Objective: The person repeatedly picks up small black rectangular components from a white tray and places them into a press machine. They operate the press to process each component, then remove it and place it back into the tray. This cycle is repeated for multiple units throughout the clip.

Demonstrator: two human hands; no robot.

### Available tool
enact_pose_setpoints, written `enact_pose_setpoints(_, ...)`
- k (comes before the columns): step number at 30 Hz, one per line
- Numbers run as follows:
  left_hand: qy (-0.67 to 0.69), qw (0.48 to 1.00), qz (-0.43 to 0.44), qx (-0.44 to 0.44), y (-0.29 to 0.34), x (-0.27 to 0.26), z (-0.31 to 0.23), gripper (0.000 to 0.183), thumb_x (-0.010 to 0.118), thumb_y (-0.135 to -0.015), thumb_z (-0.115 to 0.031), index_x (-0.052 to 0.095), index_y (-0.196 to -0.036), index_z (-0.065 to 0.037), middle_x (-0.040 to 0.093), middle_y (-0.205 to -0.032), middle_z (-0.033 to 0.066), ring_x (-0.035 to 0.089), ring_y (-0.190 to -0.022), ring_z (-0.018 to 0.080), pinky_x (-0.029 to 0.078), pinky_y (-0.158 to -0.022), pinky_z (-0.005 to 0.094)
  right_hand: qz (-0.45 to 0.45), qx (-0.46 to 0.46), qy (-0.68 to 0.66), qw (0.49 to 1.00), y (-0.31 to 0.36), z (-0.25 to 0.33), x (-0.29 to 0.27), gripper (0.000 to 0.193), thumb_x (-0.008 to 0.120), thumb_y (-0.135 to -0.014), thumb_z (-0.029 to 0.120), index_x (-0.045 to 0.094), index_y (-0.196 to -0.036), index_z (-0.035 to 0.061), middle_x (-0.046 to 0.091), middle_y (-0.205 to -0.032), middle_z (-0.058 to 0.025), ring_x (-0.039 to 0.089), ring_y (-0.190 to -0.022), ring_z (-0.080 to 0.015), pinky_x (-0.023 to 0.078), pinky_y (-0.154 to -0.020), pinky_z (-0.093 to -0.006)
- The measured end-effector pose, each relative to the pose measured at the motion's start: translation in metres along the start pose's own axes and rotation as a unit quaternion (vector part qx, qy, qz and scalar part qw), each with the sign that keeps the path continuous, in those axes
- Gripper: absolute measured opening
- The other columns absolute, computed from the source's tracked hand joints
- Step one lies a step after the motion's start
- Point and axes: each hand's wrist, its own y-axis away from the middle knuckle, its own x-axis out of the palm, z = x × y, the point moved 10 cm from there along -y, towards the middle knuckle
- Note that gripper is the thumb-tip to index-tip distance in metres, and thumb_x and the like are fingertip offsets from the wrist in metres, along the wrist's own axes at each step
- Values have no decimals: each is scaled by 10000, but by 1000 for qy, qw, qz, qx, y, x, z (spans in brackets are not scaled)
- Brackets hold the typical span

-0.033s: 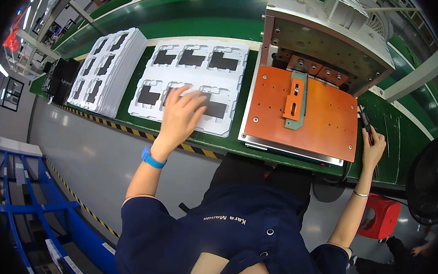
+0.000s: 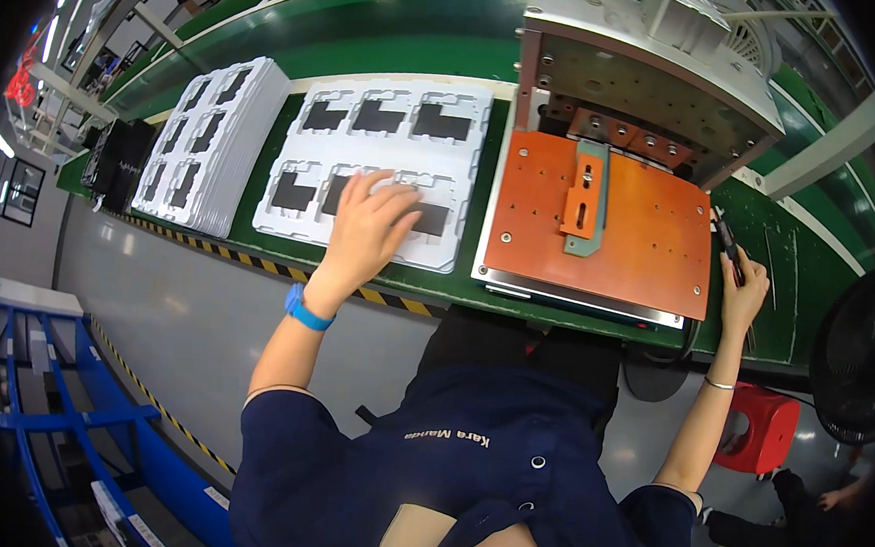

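Observation:
A white plastic tray (image 2: 374, 148) lies on the green bench, with flat black L-shaped pieces (image 2: 442, 120) in its pockets. My left hand (image 2: 365, 227) is over the near row, fingers apart and slightly bent, partly covering the middle black piece (image 2: 334, 195) and reaching the edge of the right one (image 2: 429, 219). I cannot tell whether the fingertips touch them. To the right of the press, my right hand (image 2: 745, 292) is closed around a slim black pen-shaped tool (image 2: 726, 239), which lies along the bench top.
Between my hands stands a metal press (image 2: 650, 76) with an orange plate (image 2: 650, 241) and a slotted orange block (image 2: 584, 195). A stack of white trays (image 2: 250, 152) rises at the left, beside a black box (image 2: 119, 159). A black fan (image 2: 853, 359) and red stool (image 2: 764, 429) are at right.
My left fingers have come slightly closer together over the near row. The whole view has shifted a little; my right hand keeps its grip on the black tool.

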Motion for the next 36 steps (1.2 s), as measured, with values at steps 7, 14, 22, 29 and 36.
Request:
enact_pose_setpoints(7,-15,996,-7,89,-41,31,-11,160,710,-808,-177,628,-758,-49,562,-755,78,538,-843,289,383,-1022,504,-70,-41,-59,995,2,21,-14,440,808,-772,280,705,-1158,96,620,-991,-114,557,-924,-298,450,-832,-391)
enact_pose_setpoints(14,-70,984,-114,116,-51,-9,-21,279,684,-841,-232,618,-635,-58,494,-635,49,524,-790,262,357,-1030,491,-97,-10,-110,989,5,15,-20,407,815,-763,241,715,-1122,78,609,-966,-96,545,-905,-275,452,-826,-378)
enact_pose_setpoints(22,136,935,-158,288,-125,-71,-212,331,774,-737,-370,603,-633,-106,459,-580,33,458,-670,232,375,-669,387,-189,20,-243,951,18,64,-82,257,743,-838,80,713,-1092,49,656,-971,-87,596,-936,-232,462,-845,-343)
enact_pose_setpoints(29,150,955,-24,253,-158,14,-232,204,688,-845,-254,623,-764,-78,560,-695,71,519,-742,273,421,-734,427,10,-206,-326,922,17,206,-132,335,834,-691,154,673,-962,41,677,-1044,-96,595,-998,-280,460,-874,-366)
enact_pose_setpoints(36,75,964,-101,235,-99,-52,-189,201,772,-712,-111,666,-880,-77,615,-974,64,590,-1013,282,427,-972,476,159,-264,-352,884,12,243,-88,351,809,-729,217,677,-1009,53,693,-1042,-77,613,-1002,-287,473,-889,-378)
